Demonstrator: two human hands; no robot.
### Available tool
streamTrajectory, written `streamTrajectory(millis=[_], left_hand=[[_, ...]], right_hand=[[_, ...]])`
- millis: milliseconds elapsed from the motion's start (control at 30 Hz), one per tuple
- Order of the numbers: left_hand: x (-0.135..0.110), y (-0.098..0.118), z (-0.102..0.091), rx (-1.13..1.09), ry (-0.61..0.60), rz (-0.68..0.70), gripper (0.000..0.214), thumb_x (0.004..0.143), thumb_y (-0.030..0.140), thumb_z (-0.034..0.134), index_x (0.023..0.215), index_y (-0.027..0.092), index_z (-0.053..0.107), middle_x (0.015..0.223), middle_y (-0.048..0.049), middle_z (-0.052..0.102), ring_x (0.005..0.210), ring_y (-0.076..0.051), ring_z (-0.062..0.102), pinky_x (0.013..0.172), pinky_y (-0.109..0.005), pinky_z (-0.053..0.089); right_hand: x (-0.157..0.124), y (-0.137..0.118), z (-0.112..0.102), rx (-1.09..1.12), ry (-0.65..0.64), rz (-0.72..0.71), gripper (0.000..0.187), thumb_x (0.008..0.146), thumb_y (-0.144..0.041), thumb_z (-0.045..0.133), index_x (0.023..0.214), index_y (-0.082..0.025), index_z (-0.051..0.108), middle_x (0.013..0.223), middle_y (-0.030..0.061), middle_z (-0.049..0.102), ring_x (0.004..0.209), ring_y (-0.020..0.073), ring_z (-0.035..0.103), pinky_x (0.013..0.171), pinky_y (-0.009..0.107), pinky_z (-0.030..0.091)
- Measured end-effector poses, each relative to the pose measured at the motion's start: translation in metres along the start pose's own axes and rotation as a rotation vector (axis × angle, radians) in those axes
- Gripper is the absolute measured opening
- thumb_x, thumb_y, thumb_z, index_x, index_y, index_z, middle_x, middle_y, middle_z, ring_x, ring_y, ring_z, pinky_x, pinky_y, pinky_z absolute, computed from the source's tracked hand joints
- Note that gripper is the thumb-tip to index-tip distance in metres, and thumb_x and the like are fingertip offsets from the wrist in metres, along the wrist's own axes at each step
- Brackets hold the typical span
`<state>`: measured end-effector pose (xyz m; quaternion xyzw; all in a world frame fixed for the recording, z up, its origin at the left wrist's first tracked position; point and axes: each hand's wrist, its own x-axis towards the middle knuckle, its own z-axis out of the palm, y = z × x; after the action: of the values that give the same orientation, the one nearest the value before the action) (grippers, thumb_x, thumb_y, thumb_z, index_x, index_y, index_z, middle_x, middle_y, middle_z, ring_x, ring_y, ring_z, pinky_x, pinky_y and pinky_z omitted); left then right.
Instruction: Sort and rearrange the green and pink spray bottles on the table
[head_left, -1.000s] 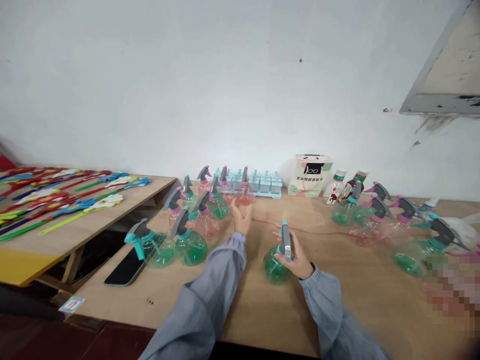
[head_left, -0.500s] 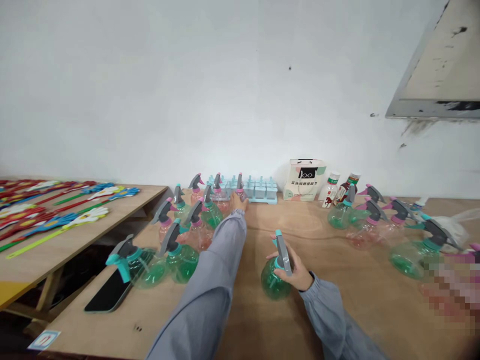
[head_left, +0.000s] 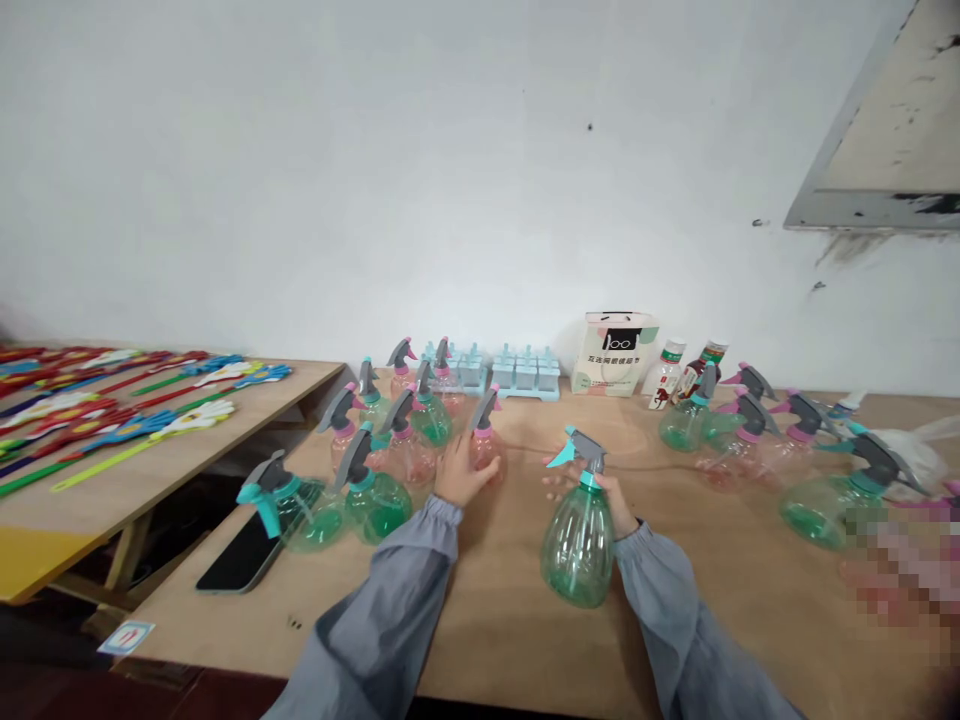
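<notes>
Here, the pink bottle [head_left: 484, 438] is grasped by the fingers of the left hand [head_left: 459, 470], beside the clustered bottles [head_left: 409, 456]; the green bottle [head_left: 577, 550] is gripped neck-high by the right hand [head_left: 618, 508]. Both are best kept upright, neighbours unbumped.

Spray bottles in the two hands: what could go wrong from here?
The pink spray bottle in the left hand is close to the other bottles on its left, so a sideways sweep might topple one. The right hand holds the green spray bottle near its neck, so the wide body could swing or slip.
</notes>
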<state>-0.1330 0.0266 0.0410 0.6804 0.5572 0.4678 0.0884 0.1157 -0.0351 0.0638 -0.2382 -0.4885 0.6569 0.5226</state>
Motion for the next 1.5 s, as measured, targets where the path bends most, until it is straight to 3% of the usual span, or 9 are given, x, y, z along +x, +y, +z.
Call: streamTrajectory(millis=[167,333,467,667,967,1133,1300,1500], left_hand=[[-0.046,-0.005,-0.018,0.146,0.049,0.068,0.050,0.075,0.043,0.066,0.119,0.022,0.054,0.107,-0.0109,0.065,0.108,-0.032,0.062,0.094,-0.048,0.049],[-0.065,-0.009,-0.020,0.199,0.119,0.071,0.055,0.074,0.046,0.063,0.121,0.020,0.052,0.110,-0.0146,0.063,0.109,-0.035,0.060,0.091,-0.051,0.049],[-0.066,-0.011,-0.021,0.226,0.075,0.090,0.056,0.073,0.044,0.062,0.122,0.018,0.050,0.114,-0.0165,0.062,0.111,-0.036,0.059,0.090,-0.051,0.048],[-0.066,-0.013,-0.021,0.230,0.067,0.074,0.058,0.073,0.045,0.062,0.121,0.016,0.050,0.108,-0.0158,0.062,0.106,-0.036,0.059,0.087,-0.049,0.048],[-0.067,-0.016,-0.019,0.240,0.078,0.099,0.058,0.074,0.044,0.061,0.123,0.015,0.048,0.111,-0.0166,0.060,0.109,-0.035,0.058,0.089,-0.048,0.047],[-0.067,-0.017,-0.018,0.248,0.077,0.103,0.056,0.075,0.043,0.061,0.122,0.015,0.048,0.110,-0.0153,0.060,0.108,-0.033,0.059,0.089,-0.046,0.046],[-0.067,-0.015,-0.019,0.240,0.057,0.094,0.056,0.076,0.043,0.060,0.122,0.015,0.048,0.110,-0.0154,0.061,0.109,-0.033,0.058,0.089,-0.046,0.046],[-0.066,-0.015,-0.019,0.220,0.059,0.096,0.057,0.075,0.044,0.060,0.122,0.014,0.048,0.112,-0.0162,0.060,0.109,-0.034,0.058,0.089,-0.048,0.046]], right_hand=[[0.011,-0.015,-0.006,-0.031,-0.113,0.102,0.062,0.068,-0.053,0.053,0.119,-0.019,0.063,0.110,0.0132,0.071,0.095,0.0303,0.068,0.086,0.051,0.053],[0.024,-0.018,-0.002,-0.064,-0.183,0.126,0.063,0.069,-0.054,0.054,0.119,-0.017,0.063,0.113,0.0145,0.071,0.093,0.0289,0.069,0.082,0.046,0.054],[0.030,-0.011,0.003,-0.081,-0.242,0.123,0.063,0.074,-0.063,0.057,0.119,-0.020,0.062,0.114,0.0141,0.070,0.094,0.0271,0.069,0.071,0.037,0.054],[0.031,0.005,-0.005,-0.132,-0.323,0.071,0.075,0.066,-0.075,0.066,0.119,-0.022,0.061,0.111,0.0127,0.070,0.100,0.0263,0.066,0.082,0.040,0.053],[0.037,0.006,-0.001,-0.258,-0.171,-0.073,0.048,0.077,-0.058,0.061,0.106,-0.020,0.066,0.091,0.0078,0.072,0.092,0.0256,0.066,0.087,0.040,0.048],[0.037,0.008,-0.001,-0.282,-0.151,-0.054,0.041,0.076,-0.051,0.058,0.103,-0.020,0.066,0.090,0.0072,0.072,0.091,0.0244,0.064,0.085,0.037,0.045],[0.036,0.007,0.002,-0.286,-0.212,0.005,0.035,0.076,-0.047,0.058,0.098,-0.021,0.068,0.088,0.0079,0.073,0.102,0.0278,0.062,0.092,0.040,0.042],[0.039,0.006,0.006,-0.248,-0.136,-0.043,0.029,0.073,-0.044,0.059,0.086,-0.020,0.067,0.081,0.0053,0.070,0.093,0.0252,0.065,0.091,0.039,0.045]])
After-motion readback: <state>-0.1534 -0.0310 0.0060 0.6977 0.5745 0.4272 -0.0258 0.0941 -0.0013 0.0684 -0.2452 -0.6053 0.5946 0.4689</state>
